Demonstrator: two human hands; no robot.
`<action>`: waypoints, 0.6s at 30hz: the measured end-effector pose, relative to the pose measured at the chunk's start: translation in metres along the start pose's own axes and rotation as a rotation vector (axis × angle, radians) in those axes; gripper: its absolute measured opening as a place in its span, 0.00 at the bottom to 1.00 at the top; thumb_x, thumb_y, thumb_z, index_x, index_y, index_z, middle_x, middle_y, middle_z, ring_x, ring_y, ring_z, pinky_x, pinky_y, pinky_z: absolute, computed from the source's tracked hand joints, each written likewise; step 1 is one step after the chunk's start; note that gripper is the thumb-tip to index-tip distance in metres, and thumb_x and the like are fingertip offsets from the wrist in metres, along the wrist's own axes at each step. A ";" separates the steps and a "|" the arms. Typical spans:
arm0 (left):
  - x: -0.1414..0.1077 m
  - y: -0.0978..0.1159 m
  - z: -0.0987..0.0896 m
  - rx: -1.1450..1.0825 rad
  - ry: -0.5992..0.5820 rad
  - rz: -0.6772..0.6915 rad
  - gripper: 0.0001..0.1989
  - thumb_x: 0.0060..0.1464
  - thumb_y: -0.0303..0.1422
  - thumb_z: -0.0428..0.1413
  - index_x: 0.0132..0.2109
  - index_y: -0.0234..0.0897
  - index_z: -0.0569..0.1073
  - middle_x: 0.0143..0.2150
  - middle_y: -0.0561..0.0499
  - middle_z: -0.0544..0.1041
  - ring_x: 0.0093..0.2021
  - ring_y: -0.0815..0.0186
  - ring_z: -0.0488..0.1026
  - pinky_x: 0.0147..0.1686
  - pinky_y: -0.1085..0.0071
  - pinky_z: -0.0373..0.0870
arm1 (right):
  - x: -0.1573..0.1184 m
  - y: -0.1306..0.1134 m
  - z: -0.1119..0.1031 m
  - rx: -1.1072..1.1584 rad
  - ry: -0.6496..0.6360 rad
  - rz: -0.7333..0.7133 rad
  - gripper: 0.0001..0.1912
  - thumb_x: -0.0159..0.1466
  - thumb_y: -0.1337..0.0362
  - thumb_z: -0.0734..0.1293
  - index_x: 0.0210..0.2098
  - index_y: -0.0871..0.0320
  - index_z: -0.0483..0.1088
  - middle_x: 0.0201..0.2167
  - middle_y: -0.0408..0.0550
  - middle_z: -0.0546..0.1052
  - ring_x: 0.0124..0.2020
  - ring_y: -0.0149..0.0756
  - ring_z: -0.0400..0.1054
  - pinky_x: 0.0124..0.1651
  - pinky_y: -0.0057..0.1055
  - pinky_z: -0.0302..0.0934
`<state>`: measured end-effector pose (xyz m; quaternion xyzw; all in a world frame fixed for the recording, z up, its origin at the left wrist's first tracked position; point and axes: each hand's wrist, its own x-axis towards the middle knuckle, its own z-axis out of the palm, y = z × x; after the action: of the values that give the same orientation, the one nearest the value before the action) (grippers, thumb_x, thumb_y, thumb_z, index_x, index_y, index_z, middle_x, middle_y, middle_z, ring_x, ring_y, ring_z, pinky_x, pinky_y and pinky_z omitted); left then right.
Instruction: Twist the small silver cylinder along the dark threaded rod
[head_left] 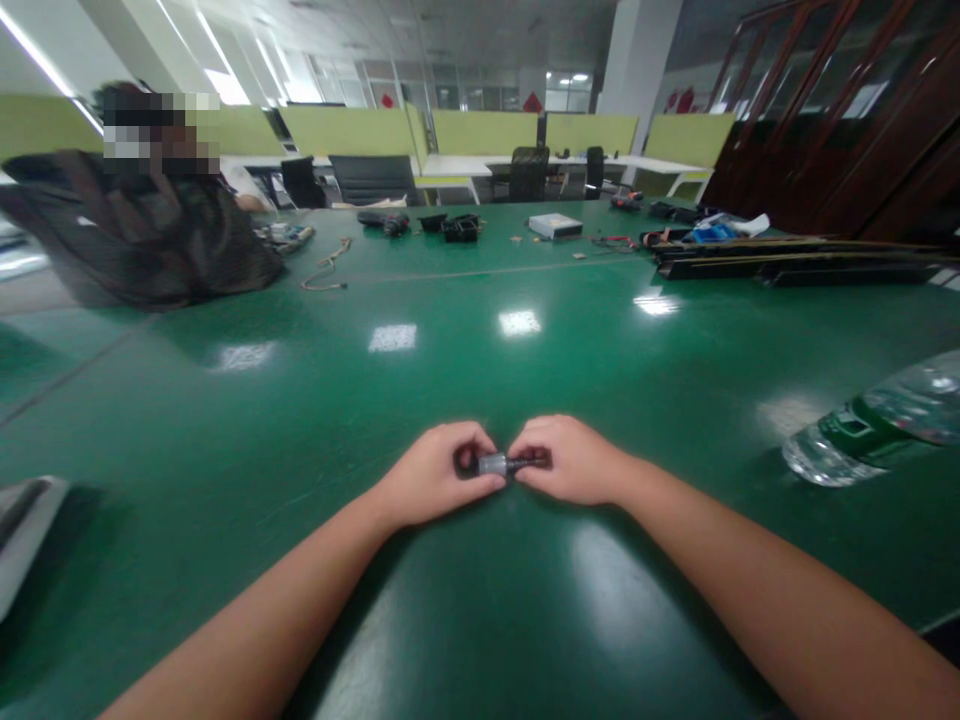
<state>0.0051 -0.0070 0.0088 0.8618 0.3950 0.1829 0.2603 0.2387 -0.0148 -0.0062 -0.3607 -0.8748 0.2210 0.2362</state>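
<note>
Both hands meet at the middle of the green table, low over its surface. Between them is a small part with a grey cylindrical body and a thin, dark, ribbed shaft; I cannot make out its exact kind. My left hand curls around the grey end, thumb in front and fingers behind. Pinched in the fingertips of my right hand is the dark shaft on the other side. The part lies roughly level, pointing left to right. The fingers partly cover both its ends.
A clear plastic bottle with a green label is at the right. A dark bag sits at the far left. Along the back are a cable, black trays, a white box and long dark strips. A light-edged object lies left.
</note>
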 end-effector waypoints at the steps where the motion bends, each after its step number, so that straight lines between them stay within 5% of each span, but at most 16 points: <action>1: 0.000 0.000 0.000 0.000 0.000 -0.002 0.11 0.52 0.38 0.62 0.38 0.37 0.75 0.30 0.54 0.74 0.30 0.67 0.70 0.30 0.73 0.62 | 0.000 0.000 0.000 0.000 0.003 -0.002 0.07 0.59 0.67 0.70 0.38 0.58 0.77 0.32 0.45 0.76 0.33 0.32 0.67 0.38 0.27 0.58; 18: 0.000 0.000 0.000 -0.013 0.010 -0.018 0.11 0.52 0.40 0.62 0.38 0.37 0.75 0.29 0.54 0.74 0.30 0.67 0.70 0.30 0.73 0.63 | 0.000 -0.001 -0.001 -0.013 0.002 -0.010 0.07 0.60 0.67 0.70 0.39 0.57 0.77 0.33 0.46 0.77 0.34 0.33 0.68 0.39 0.28 0.58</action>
<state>0.0054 -0.0071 0.0091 0.8558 0.4027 0.1873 0.2654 0.2386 -0.0152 -0.0046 -0.3579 -0.8778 0.2139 0.2358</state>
